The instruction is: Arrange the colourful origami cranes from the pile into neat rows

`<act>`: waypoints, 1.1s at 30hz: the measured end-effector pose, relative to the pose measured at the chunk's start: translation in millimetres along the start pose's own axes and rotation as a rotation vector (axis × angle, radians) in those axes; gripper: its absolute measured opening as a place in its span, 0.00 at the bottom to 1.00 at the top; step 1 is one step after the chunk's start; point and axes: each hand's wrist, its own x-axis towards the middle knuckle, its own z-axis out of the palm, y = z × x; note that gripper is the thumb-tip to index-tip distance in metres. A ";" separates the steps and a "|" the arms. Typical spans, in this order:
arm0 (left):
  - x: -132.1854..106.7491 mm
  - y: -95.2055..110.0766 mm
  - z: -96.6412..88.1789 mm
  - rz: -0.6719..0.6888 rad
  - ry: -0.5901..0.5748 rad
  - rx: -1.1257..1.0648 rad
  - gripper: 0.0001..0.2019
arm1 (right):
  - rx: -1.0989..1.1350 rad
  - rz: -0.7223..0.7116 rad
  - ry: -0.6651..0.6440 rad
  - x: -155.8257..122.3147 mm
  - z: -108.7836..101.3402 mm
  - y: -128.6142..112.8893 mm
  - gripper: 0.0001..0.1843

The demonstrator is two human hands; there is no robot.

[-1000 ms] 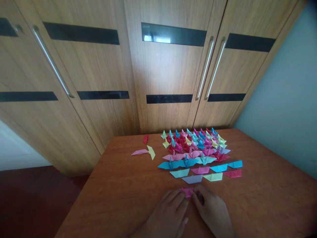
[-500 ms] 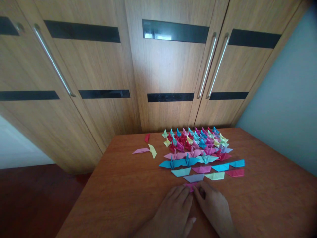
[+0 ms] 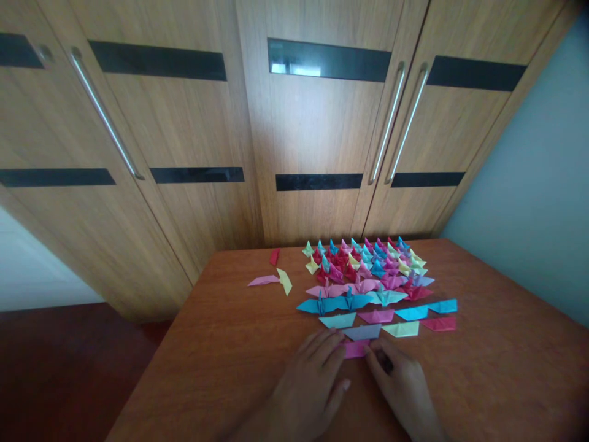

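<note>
A small pink folded paper [image 3: 356,348] lies flat on the wooden table [image 3: 221,368] near its front. My left hand [image 3: 309,383] rests palm down beside it, fingers stretched out with the tips pressing on the paper's left end. My right hand [image 3: 402,385] lies on the table at the paper's right end, its fingers bent and pressing that edge. Just beyond the pink paper sits a lilac folded piece [image 3: 363,332], the nearest of a row of flat folded papers.
Several colourful origami cranes [image 3: 368,264] stand in rows at the table's back, with flat folded pieces [image 3: 405,328] in front of them. Three loose pieces [image 3: 276,279] lie to the left. Wooden wardrobe doors [image 3: 313,135] with long handles rise behind, a pale wall to the right.
Both hands have slid the pink paper a little farther from me, close to the lilac piece. More of the pink paper shows between my fingertips now.
</note>
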 end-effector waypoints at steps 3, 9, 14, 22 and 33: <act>5.0 -26.7 -10.1 -0.082 0.100 0.051 0.20 | 0.031 -0.023 0.008 -1.1 0.4 -1.7 0.18; 14.3 -120.5 -29.8 -0.326 0.316 0.172 0.17 | -0.011 -0.066 0.007 -2.2 0.7 -4.4 0.19; 14.9 -173.6 -40.9 -0.392 0.337 0.195 0.15 | 0.001 -0.091 -0.005 -1.8 0.9 -4.5 0.19; 9.0 -183.1 -45.1 -0.402 0.255 0.207 0.12 | -0.015 -0.101 0.007 -3.8 -1.0 -8.4 0.18; -8.1 -172.1 -56.7 -0.494 0.214 0.292 0.17 | -0.008 -0.114 -0.012 -3.3 1.3 -3.3 0.19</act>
